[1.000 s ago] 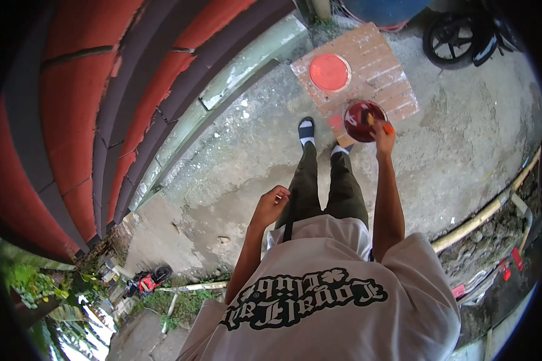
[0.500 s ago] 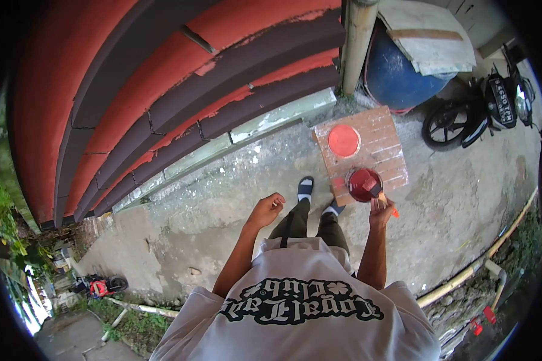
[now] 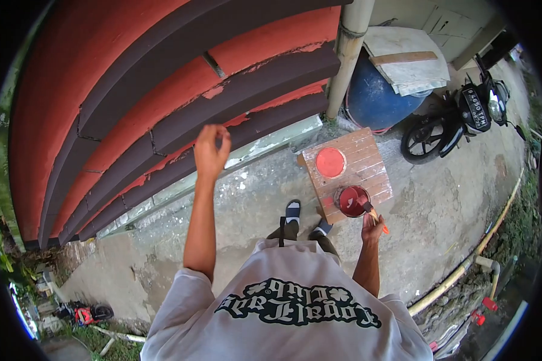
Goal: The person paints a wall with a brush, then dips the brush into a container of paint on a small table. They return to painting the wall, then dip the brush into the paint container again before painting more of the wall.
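A person's left hand (image 3: 211, 147) now rises to the red-and-dark-brown banded wall (image 3: 132, 102), its fingers curled loosely together near a dark band where the red coat is chipped; 1 second ago that hand hung low beside the thigh, so the reach towards the wall is the fresh change, and it reads as attention turning from the paint to the surface. Whether the fingertips touch the wall cannot be told. Further right, a round red lid (image 3: 330, 162) lies flat on a brick-patterned board (image 3: 373, 162) set on the concrete floor, and the open can of red paint (image 3: 352, 200) stands on the board's near edge. The right hand (image 3: 371, 229) stays low just beside the can, its grip closed on the orange-handled brush (image 3: 373, 214), whose bristles rest at the can's rim. A parked motorcycle (image 3: 457, 120) stands beyond.
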